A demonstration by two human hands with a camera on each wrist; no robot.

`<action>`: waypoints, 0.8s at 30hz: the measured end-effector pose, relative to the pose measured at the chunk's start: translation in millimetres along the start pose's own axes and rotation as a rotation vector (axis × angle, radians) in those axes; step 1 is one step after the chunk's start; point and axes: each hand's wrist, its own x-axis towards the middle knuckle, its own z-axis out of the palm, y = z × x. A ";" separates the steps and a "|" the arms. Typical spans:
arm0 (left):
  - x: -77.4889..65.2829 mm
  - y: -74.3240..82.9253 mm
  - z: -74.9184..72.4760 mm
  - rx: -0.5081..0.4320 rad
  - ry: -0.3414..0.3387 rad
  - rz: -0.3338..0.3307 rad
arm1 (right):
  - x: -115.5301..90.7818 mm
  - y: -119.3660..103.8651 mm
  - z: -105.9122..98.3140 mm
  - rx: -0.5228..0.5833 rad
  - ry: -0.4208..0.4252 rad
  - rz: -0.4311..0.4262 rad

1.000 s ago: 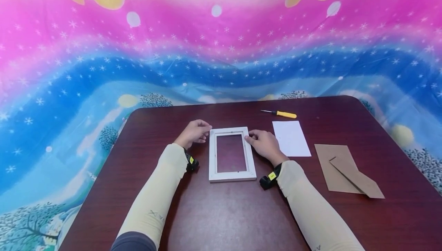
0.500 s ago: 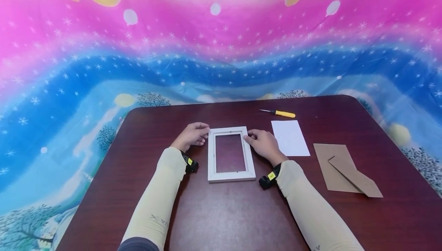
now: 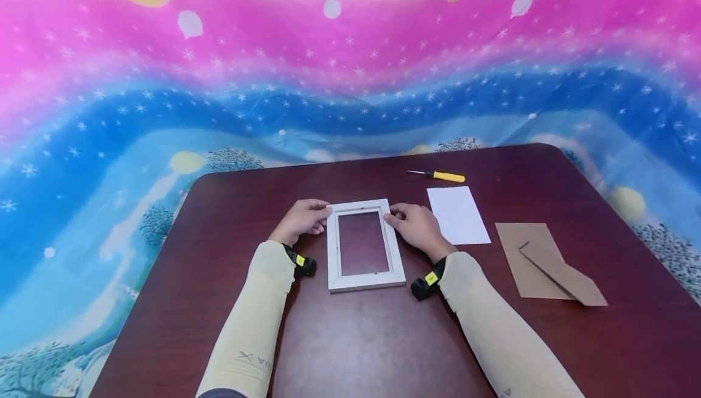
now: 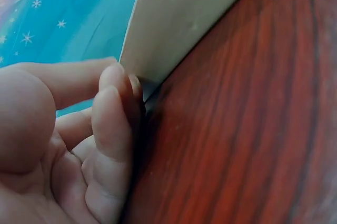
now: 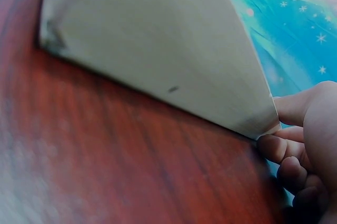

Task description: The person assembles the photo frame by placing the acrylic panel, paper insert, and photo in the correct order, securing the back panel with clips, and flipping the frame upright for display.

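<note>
A white picture frame (image 3: pixel 331 246) lies on the dark red table, its opening showing the tabletop through it. My left hand (image 3: pixel 303 219) grips the frame's far left corner, thumb on the edge and the other fingers curled at the side. In the left wrist view, those fingertips (image 4: pixel 111 77) meet the frame's side wall (image 4: pixel 168 19) low against the table. My right hand (image 3: pixel 417 226) holds the far right corner, with its thumb on the top face. The right wrist view shows the curled fingers (image 5: pixel 292 171) beside the frame's outer side (image 5: pixel 158 50).
A white sheet (image 3: pixel 460 215) lies right of the frame, partly behind my right hand. Beyond it is a yellow-handled screwdriver (image 3: pixel 449 176). A brown backing board (image 3: pixel 526 276) with a slanted stand (image 3: pixel 569 276) lies farther right. A printed cloth (image 3: pixel 350 81) hangs behind the table (image 3: pixel 246 203).
My left hand has come slightly nearer me, its fingers settling closer against the frame's left corner. The right hand keeps its place on the frame. The head view has shifted a little.
</note>
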 end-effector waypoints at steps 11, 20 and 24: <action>1.8 0.4 5.3 0.009 0.054 0.019 | 0.9 0.0 -3.0 -0.028 -0.003 0.007; 0.7 0.0 6.9 0.015 0.068 0.025 | -0.4 -0.8 -2.3 -0.009 -0.001 0.014; 0.2 -1.0 6.7 0.011 0.067 0.021 | -0.1 -0.7 -2.0 -0.002 -0.010 0.017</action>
